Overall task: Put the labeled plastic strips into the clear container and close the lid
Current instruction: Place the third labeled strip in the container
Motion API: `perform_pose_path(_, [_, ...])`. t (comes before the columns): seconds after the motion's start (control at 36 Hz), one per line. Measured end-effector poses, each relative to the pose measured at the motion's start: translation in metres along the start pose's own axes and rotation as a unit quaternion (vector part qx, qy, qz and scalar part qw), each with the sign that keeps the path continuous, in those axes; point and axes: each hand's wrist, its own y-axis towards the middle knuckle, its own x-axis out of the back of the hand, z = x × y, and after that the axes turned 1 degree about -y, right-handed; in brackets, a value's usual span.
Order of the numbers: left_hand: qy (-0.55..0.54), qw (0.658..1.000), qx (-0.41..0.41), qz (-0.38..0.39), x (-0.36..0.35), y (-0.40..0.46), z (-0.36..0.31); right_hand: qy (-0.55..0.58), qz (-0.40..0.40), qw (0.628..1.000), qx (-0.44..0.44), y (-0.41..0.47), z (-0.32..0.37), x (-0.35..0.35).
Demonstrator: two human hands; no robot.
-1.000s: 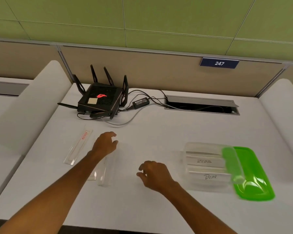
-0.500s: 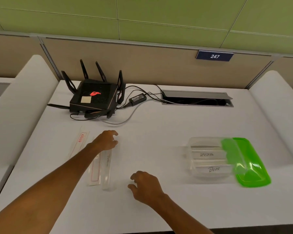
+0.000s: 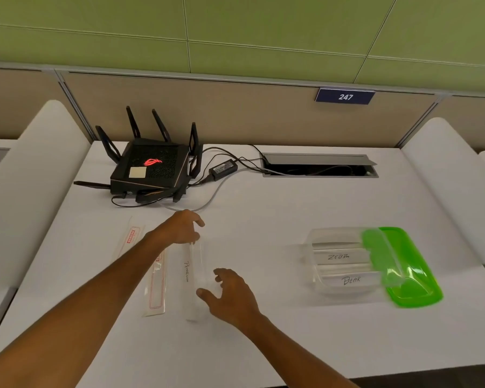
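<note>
Strips [image 3: 338, 256] reading ZEBRA, BEAR, PENGUIN, sign [image 3: 345, 96] 247

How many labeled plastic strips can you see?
5: ZEBRA strip and BEAR strip inside the clear container; PENGUIN strip and two red-labeled strips on the desk. More may be hidden.

Bright, even overhead light — soft shadows, slight blur, wide-angle bending at the edges.
</note>
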Motion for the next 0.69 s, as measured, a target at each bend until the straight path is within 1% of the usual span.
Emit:
perform_pose_path(0.08, [-0.035, 0.999, 0.007, -0.016, 0.004, -0.004, -0.013, 0.01, 0.007, 1.0, -0.005, 0.005, 0.004, 0.003])
perform_pose_path(0.17, [-0.086, 0.996, 0.021, -0.032, 0.008, -0.009, -0.026, 0.009, -0.008, 1.0, 0.0, 0.009, 0.003, 0.008])
perform_pose_path(0.31, [-0.16, 0.985, 0.044, -0.055, 0.016, -0.02, -0.046, -0.025, -0.061, 0.997, 0.038, 0.011, -0.008, 0.026])
perform_pose_path(0.42, [-0.229, 0.968, 0.068, -0.08, 0.021, -0.029, -0.066, -0.033, -0.102, 0.992, 0.07, 0.008, -0.015, 0.052])
perform_pose_path(0.56, [-0.3, 0.944, 0.084, -0.105, 0.02, -0.04, -0.093, -0.109, -0.167, 0.969, 0.149, 0.003, -0.025, 0.096])
perform_pose_path(0.67, [-0.355, 0.923, 0.082, -0.126, 0.017, -0.047, -0.109, -0.169, -0.169, 0.954, 0.179, -0.002, -0.024, 0.126])
perform_pose_path(0.69, [-0.369, 0.917, 0.079, -0.127, 0.017, -0.05, -0.113, -0.187, -0.185, 0.945, 0.193, -0.003, -0.024, 0.134])
